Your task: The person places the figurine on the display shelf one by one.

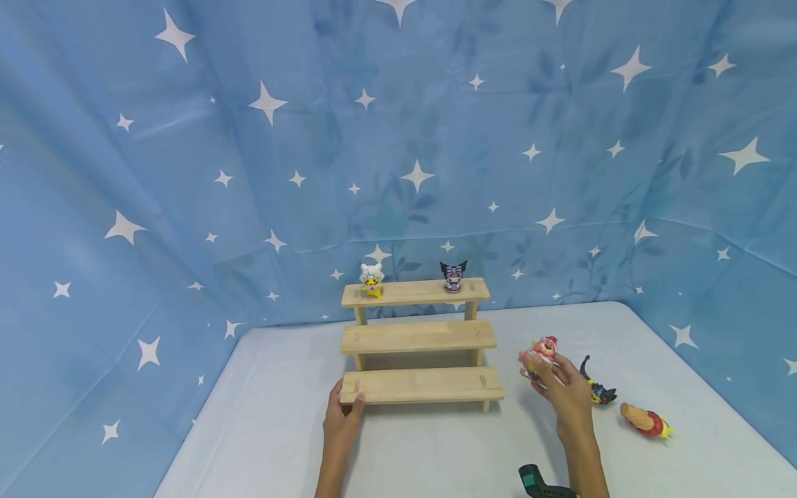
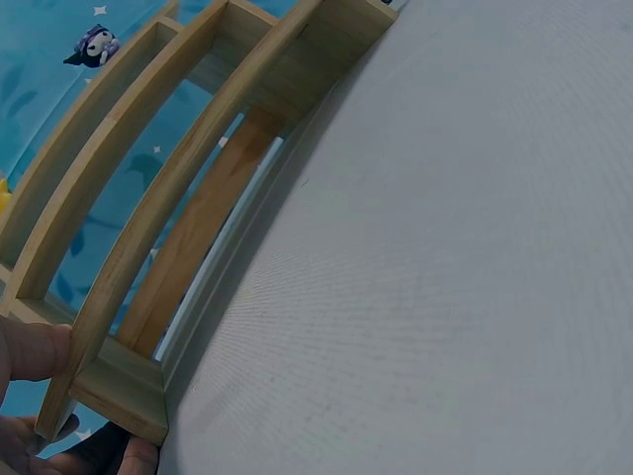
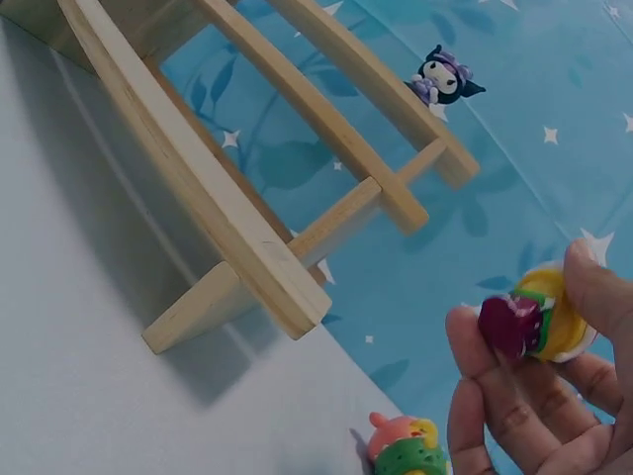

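Note:
My left hand [image 1: 341, 422] grips the left end of the lowest step of a three-tier wooden display stand [image 1: 420, 385], thumb on the front edge. In the left wrist view its other fingers show beneath that end. To the right of the stand, my right hand [image 1: 568, 394] pinches a small toy figurine [image 1: 548, 347] with a pink face and red top. The right wrist view shows its purple, green and yellow underside [image 3: 539, 322], between thumb and fingers. Below it in that view is a pink-and-green figurine [image 3: 407, 450], partly cut off by the frame.
On the top step stand a yellow figurine with a white hood [image 1: 372, 280] and a black-and-purple figurine [image 1: 453, 277]. A black figurine [image 1: 600, 393] and a red one with a cone-shaped part [image 1: 647, 420] lie on the white table [image 1: 261, 415]. A blue starry cloth [image 1: 398, 138] hangs behind.

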Demonstrator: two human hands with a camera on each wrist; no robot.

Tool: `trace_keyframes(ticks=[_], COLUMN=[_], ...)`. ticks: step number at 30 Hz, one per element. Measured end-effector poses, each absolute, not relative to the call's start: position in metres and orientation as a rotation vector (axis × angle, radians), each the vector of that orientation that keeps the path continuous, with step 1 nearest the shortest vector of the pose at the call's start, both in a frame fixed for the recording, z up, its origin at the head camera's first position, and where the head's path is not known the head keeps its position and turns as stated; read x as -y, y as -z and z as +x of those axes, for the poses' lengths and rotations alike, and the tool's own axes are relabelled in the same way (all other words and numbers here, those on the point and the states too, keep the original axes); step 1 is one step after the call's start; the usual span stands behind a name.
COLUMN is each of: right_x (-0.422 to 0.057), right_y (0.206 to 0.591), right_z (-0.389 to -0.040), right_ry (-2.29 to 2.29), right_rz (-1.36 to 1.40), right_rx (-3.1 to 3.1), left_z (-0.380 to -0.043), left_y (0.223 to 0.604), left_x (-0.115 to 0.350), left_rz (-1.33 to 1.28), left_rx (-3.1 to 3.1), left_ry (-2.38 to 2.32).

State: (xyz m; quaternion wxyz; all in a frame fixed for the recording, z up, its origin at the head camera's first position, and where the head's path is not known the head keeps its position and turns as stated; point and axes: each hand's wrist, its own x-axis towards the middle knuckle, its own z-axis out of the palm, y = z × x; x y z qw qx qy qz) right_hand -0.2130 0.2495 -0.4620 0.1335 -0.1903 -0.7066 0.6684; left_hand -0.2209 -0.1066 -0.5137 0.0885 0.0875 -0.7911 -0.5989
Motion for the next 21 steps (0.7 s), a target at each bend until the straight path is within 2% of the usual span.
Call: trace_keyframes(ticks=[7, 16, 21], right_x=[-0.243, -0.225, -0.214], right_y=[0.457, 0.447, 0.439], right_z=[-0.215, -0.226, -0.233], right_ry=[-1.803, -1.943, -1.975], right_rz=[-0.473, -0.204, -0.164], right_rx=[2.139, 2.083, 2.097], left_z=[-0.220, -0.222, -0.222], left_y=[0.512, 0.513, 0.513], left_x=[0.106, 0.106, 0.106], left_rz=[0.283, 0.281, 0.279], left_rx=[2.354, 2.347, 2.348], left_ry=[1.782, 1.792, 1.793])
